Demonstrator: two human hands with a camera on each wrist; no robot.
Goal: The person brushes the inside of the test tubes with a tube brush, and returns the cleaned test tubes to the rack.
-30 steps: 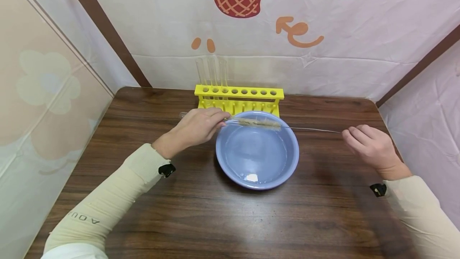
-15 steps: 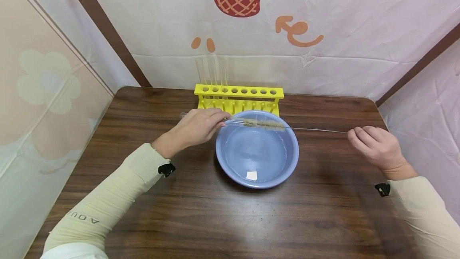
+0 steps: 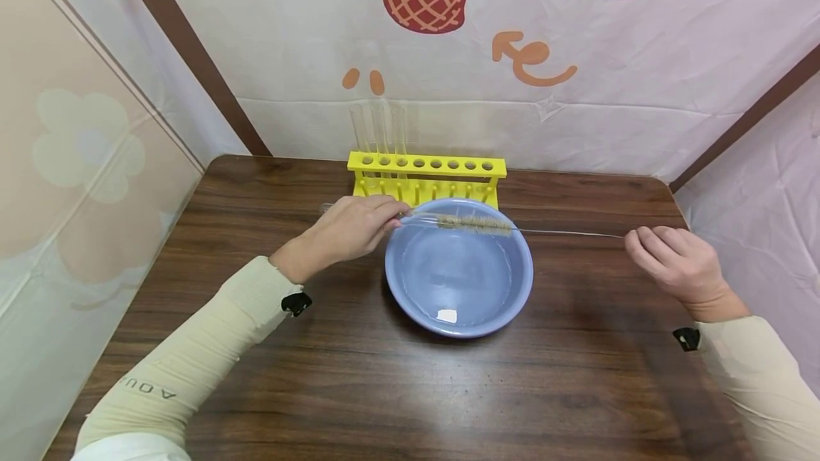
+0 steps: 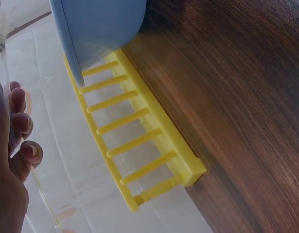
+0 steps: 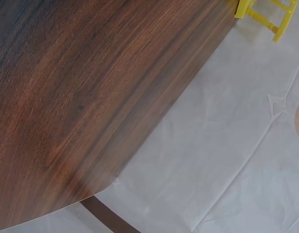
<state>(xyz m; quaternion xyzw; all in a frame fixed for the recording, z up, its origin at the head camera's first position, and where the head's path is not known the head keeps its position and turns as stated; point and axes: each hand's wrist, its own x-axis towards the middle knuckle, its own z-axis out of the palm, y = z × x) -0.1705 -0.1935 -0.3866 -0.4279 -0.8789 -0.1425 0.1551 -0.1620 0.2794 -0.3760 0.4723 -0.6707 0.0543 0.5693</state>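
My left hand (image 3: 352, 230) grips a clear glass test tube (image 3: 419, 219), held nearly level over the far side of a blue basin (image 3: 392, 276) with water in it. A test tube brush (image 3: 490, 225) lines up with the tube. Its tan bristles are over the basin, their left end overlapping the tube's right part. Far to the right, my right hand (image 3: 675, 262) pinches the end of the brush's thin wire handle (image 3: 570, 232). In the left wrist view, the left hand's curled fingers (image 4: 23, 126) show at the left edge. The right wrist view does not show the right hand.
Behind the basin stands a yellow test tube rack (image 3: 426, 162), with three clear test tubes (image 3: 379, 130) upright at its left end. The brown wooden table (image 3: 448, 404) reaches back to a printed cloth wall (image 3: 628, 91). Cloth also hangs at both sides.
My right hand has moved a little to the right, drawing the brush the same way, so its bristles sit farther from my left hand. The left hand and tube stay in place.
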